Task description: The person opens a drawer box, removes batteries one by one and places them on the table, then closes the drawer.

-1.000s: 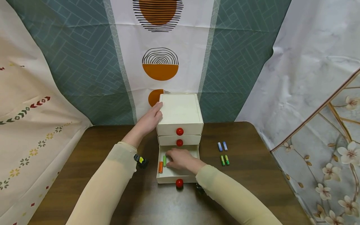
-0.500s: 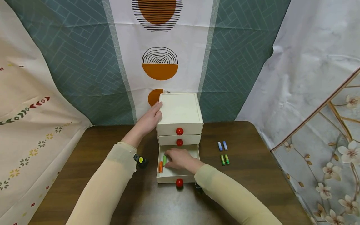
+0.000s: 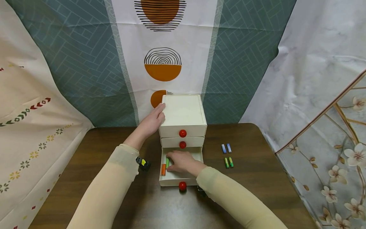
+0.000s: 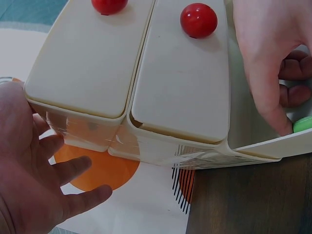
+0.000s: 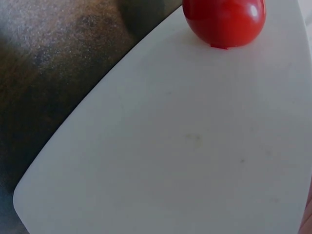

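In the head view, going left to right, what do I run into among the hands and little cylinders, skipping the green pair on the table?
Left hand, orange cylinder, light green cylinder, right hand, left blue cylinder, right blue cylinder.

Cream drawer unit [image 3: 183,111], red knobs [image 3: 182,133], orange battery [image 3: 163,170], green battery [image 3: 167,163], brown wood-grain table [image 3: 251,144], teal herringbone cloth [image 3: 246,70]

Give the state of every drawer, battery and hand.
Top drawer: closed
Middle drawer: closed or nearly so
Bottom drawer: pulled open
Orange battery: lying in bottom drawer
Green battery: in bottom drawer
Blue battery pair: lying on table
Green battery pair: lying on table
Left hand: open, at cabinet's side
Right hand: in bottom drawer, grip unclear
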`<state>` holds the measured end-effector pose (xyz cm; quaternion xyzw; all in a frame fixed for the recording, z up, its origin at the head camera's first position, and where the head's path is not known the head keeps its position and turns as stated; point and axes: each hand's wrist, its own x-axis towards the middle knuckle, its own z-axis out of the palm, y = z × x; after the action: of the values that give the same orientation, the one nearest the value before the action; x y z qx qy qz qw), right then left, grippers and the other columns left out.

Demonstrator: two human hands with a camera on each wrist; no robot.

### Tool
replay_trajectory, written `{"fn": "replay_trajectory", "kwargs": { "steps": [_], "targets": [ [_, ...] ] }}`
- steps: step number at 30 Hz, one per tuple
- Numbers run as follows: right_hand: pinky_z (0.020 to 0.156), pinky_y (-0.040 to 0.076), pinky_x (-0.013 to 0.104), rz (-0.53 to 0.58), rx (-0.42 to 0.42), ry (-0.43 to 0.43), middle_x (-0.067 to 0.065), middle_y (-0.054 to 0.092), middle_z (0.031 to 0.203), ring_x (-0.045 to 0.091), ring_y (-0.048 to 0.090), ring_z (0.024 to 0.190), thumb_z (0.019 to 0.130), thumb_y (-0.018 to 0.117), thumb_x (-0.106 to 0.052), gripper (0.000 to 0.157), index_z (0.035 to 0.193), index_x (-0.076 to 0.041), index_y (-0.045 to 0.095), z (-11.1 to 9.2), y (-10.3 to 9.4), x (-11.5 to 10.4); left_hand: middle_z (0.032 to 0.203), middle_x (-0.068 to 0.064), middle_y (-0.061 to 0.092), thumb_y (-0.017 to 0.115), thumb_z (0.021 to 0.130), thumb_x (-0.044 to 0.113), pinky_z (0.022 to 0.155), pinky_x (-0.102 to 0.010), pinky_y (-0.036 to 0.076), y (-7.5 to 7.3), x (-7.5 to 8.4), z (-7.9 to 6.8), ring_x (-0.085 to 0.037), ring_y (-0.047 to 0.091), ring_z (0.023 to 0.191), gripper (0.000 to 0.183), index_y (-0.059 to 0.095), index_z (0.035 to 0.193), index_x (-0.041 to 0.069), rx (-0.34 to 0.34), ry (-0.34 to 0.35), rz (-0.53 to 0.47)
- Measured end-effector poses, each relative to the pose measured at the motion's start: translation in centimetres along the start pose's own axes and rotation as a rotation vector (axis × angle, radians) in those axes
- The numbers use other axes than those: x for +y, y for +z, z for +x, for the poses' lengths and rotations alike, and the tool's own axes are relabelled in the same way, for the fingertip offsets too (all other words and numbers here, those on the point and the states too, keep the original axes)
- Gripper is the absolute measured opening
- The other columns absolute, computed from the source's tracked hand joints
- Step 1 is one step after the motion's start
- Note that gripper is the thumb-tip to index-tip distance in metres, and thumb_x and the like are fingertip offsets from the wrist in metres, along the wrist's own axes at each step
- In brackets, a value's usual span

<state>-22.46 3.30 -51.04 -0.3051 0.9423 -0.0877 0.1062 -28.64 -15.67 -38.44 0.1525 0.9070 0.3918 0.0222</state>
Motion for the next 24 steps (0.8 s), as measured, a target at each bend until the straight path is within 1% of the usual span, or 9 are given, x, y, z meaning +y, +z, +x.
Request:
{"fn": "replay_trajectory", "kwargs": {
  "steps": [7, 13, 16, 20, 24],
  "targets": [
    [0.096, 0.059, 0.046, 0.01, -0.001, 0.003, -0.001, 0.074, 0.127, 0.015, 0.068, 0.115, 0.096, 0.086, -0.043, 0.053, 0.142, -0.02, 0.072, -0.05, -0.06, -0.12, 0.186, -0.004, 0.008, 0.027, 0.116, 0.036, 0.137, -0.048, 0.01, 0.04, -0.09, 0.11, -0.022, 0.007, 0.17, 0.066, 0.019, 0.179, 0.015, -0.001, -0.004, 0.005],
    [0.097, 0.059, 0.046, 0.011, -0.006, 0.001, -0.002, 0.074, 0.126, 0.015, 0.067, 0.114, 0.096, 0.085, -0.04, 0.052, 0.142, -0.019, 0.071, 0.03, -0.01, -0.04, 0.186, -0.006, 0.009, 0.027, 0.116, 0.036, 0.137, -0.048, 0.01, 0.03, 0.0, 0.12, -0.022, 0.007, 0.17, 0.066, 0.019, 0.178, 0.014, -0.001, -0.005, 0.005],
    [0.095, 0.059, 0.046, 0.018, -0.005, -0.009, -0.002, 0.074, 0.12, 0.014, 0.067, 0.11, 0.096, 0.086, -0.038, 0.05, 0.139, -0.017, 0.072, 0.06, -0.04, -0.03, 0.186, -0.006, 0.009, 0.027, 0.116, 0.035, 0.137, -0.047, 0.01, 0.03, -0.02, 0.13, -0.021, 0.007, 0.17, 0.066, 0.02, 0.178, 0.013, -0.001, -0.001, 0.0],
    [0.088, 0.06, 0.043, 0.021, 0.004, -0.023, -0.005, 0.071, 0.11, 0.013, 0.065, 0.101, 0.094, 0.087, -0.036, 0.046, 0.134, -0.016, 0.074, 0.07, -0.09, -0.07, 0.186, -0.004, 0.008, 0.028, 0.116, 0.034, 0.137, -0.046, 0.01, 0.08, -0.28, 0.31, -0.021, 0.006, 0.17, 0.066, 0.019, 0.178, 0.013, -0.004, 0.002, -0.005],
    [0.083, 0.059, 0.042, 0.025, 0.008, -0.025, -0.007, 0.069, 0.102, 0.011, 0.063, 0.094, 0.092, 0.088, -0.035, 0.045, 0.131, -0.016, 0.075, 0.05, -0.14, -0.07, 0.186, -0.003, 0.008, 0.028, 0.116, 0.035, 0.136, -0.044, 0.01, 0.1, -0.35, 0.35, -0.019, 0.005, 0.17, 0.066, 0.019, 0.178, 0.014, -0.002, 0.002, -0.016]
  ]
}}
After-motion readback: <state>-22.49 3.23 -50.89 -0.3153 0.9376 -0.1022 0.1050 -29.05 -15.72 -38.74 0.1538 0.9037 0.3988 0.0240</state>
